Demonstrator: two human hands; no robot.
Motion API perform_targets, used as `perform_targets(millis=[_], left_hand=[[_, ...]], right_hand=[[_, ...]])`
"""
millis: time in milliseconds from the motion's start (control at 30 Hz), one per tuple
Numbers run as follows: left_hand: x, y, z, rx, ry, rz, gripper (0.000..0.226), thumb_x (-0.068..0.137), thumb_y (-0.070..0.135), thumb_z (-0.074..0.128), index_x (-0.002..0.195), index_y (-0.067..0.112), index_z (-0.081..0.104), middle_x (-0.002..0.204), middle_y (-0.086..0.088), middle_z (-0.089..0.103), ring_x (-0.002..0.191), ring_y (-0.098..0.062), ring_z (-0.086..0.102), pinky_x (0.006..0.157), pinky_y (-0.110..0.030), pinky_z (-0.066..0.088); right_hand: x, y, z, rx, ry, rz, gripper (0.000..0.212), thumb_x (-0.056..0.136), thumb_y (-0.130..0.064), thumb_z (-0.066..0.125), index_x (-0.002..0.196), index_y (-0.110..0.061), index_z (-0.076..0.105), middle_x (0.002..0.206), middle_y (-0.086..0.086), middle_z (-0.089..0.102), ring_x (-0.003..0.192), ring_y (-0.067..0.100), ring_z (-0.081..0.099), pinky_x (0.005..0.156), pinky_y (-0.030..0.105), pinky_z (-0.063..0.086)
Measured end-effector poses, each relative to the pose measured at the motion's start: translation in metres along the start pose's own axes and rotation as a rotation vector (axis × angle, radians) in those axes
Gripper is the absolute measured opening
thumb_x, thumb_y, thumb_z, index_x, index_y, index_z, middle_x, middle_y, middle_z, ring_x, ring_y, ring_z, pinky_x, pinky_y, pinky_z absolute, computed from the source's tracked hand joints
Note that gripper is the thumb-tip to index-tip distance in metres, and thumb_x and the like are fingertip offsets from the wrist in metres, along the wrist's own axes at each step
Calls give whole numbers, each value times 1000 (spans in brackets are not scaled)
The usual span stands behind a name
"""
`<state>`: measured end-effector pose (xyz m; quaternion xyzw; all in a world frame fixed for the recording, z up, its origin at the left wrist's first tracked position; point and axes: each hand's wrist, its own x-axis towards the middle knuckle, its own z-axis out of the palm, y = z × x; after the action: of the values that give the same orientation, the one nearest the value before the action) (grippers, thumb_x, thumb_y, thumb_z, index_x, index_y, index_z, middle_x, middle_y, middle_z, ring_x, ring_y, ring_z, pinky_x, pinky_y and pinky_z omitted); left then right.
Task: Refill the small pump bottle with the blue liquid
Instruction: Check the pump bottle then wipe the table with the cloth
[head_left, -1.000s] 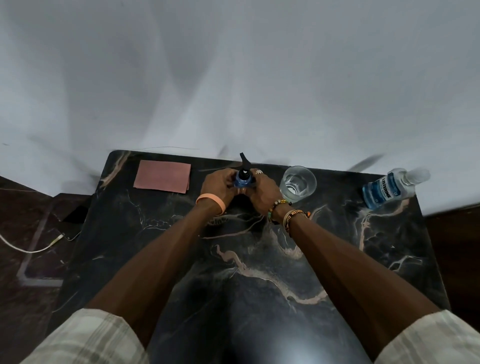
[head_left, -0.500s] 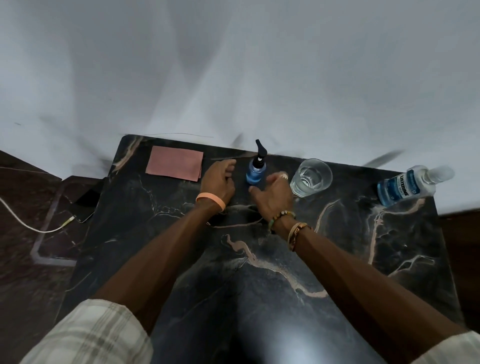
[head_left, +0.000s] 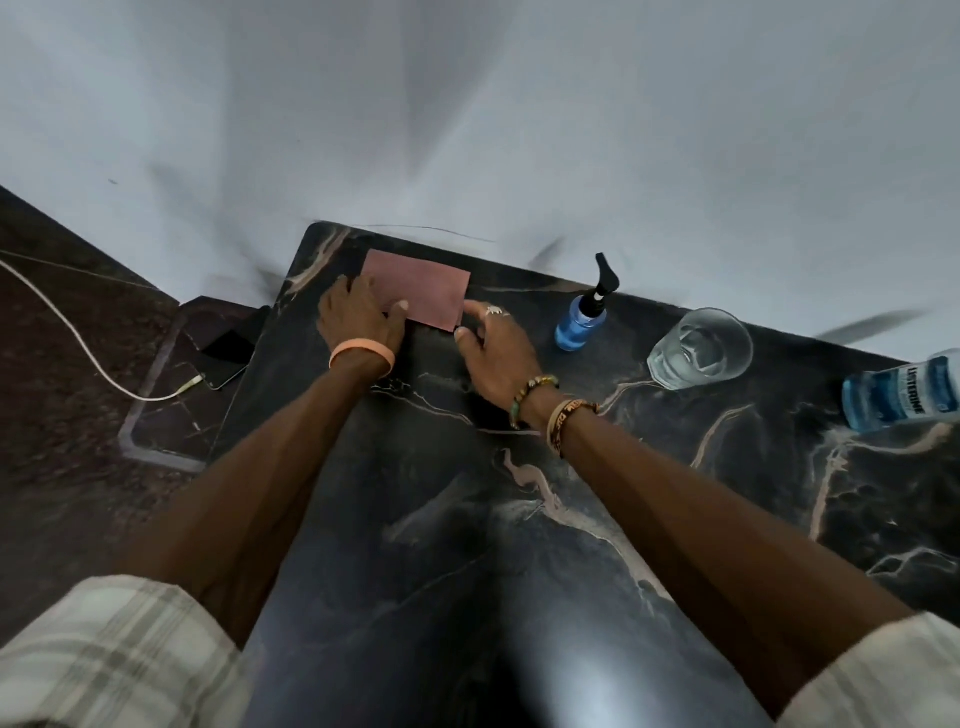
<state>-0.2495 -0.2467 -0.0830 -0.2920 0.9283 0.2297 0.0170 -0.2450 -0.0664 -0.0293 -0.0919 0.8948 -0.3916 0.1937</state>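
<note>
Both hands have left the small pump bottle (head_left: 579, 325), which stands capped and blue-filled to their right. Left hand (head_left: 358, 322) lies flat on pink cloth (head_left: 426, 293); right hand (head_left: 496, 345) is spread at its near corner. Refill looks done; next move is probably to lift the cloth and wipe.

Finding: one legible marking. The brand name LISTERINE stands in white capitals on the blue label of the clear plastic bottle (head_left: 904, 397) at the right edge of view. Lettering on a woven wristband (head_left: 563, 422) is unreadable.
</note>
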Motion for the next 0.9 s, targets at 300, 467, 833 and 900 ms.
perform_targets(millis=[300, 467, 833, 900], left_hand=[[15, -11, 3, 1, 28, -2, 59, 83, 44, 70, 131, 16, 49, 133, -14, 52, 124, -37, 46, 102, -53, 38], [18, -14, -3, -319, 97, 2, 37, 83, 18, 69, 119, 11, 63, 110, -7, 69, 95, -17, 63, 92, -30, 49], [-64, 23, -35, -1127, -166, -33, 16, 85, 2, 67, 100, 3, 61, 91, -6, 69, 78, -12, 71, 63, -27, 57], [-89, 33, -37, -1125, -183, 92, 16, 85, 6, 71, 96, -2, 64, 87, -7, 71, 79, -16, 72, 65, -30, 58]], right_hand=[[31, -5, 25, -302, -178, -23, 48, 102, -29, 40, 148, -16, 37, 153, 5, 36, 136, 32, 32, 112, 43, 30], [28, 0, 26, -250, -227, -1, 48, 101, -27, 43, 148, -16, 38, 160, -1, 24, 142, 31, 21, 117, 48, 24], [-14, -36, 5, 394, -73, 211, 71, 88, -70, 46, 130, -14, 57, 118, 5, 66, 107, 20, 63, 97, 42, 50], [-31, -38, 5, 531, -58, 251, 84, 79, -68, 62, 135, -5, 51, 124, 13, 64, 112, 25, 63, 98, 46, 51]])
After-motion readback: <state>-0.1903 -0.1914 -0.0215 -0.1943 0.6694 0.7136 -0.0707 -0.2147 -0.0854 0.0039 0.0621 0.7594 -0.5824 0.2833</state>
